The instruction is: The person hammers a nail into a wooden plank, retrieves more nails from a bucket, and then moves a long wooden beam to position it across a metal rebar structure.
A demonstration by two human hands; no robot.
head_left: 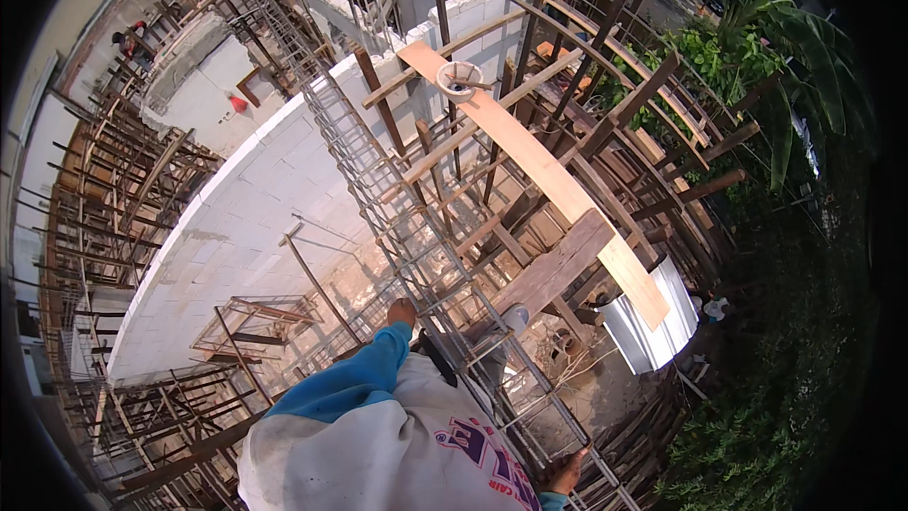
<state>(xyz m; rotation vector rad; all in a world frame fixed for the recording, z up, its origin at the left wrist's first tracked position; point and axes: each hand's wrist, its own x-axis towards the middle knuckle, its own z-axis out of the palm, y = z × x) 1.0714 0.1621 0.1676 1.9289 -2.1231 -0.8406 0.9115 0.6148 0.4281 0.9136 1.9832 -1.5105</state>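
Note:
A long steel rebar cage (445, 263) of lengthwise bars and square ties runs from the upper left to the lower right, right in front of my body. My left hand (402, 311), below a blue sleeve, is closed at the cage's near side. Its fingertips are partly hidden, but they seem curled round a bar. Farther down to the right, my right hand (567, 470) has its fingers wrapped around a lengthwise bar of the same cage. Through the ties shows the ground far below.
A wooden plank (530, 151) crosses the timber scaffold, with a round bucket (460, 80) on it. A darker board (558, 265) meets that plank. Beyond the cage stands a curved white block wall (236, 227). Corrugated metal sheet (653, 322) lies at right. Another person (137, 45) is far off.

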